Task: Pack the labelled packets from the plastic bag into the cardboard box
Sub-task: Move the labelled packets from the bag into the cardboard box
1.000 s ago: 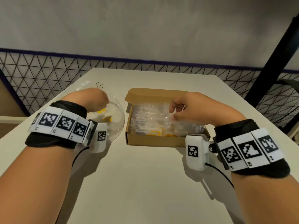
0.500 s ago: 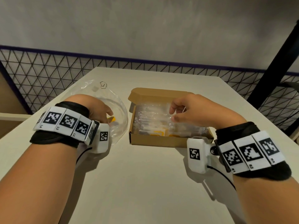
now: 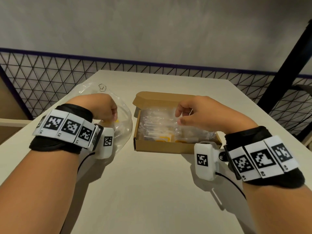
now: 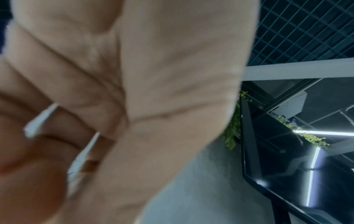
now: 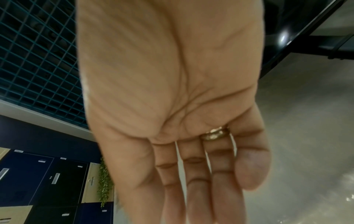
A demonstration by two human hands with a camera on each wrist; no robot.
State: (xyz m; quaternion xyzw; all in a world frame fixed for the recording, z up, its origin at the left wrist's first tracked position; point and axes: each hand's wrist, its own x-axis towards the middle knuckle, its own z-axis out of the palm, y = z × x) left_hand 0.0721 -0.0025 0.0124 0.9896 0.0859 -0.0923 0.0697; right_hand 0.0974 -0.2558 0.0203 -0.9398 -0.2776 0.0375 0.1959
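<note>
A clear plastic bag [image 3: 124,132] lies on the table left of the open cardboard box [image 3: 162,147]. My left hand [image 3: 103,107] is inside the bag's mouth, fingers curled round a packet with a yellow label [image 3: 110,122]. In the left wrist view thin white packet edges [image 4: 41,119] stick out between the curled fingers [image 4: 63,84]. The box holds several clear packets [image 3: 157,125], some showing yellow labels [image 3: 164,138]. My right hand [image 3: 199,114] hovers over the box's right half and holds nothing. Its fingers [image 5: 195,181] are straight and relaxed in the right wrist view.
The pale table [image 3: 152,191] is bare in front of the box and bag. A black wire-mesh fence [image 3: 50,73] runs behind the table's far edge. A black post [image 3: 287,65] slants up at the right.
My left hand has curled into a fist in the bag and drawn back slightly toward me. The right hand stays over the box almost unmoved.
</note>
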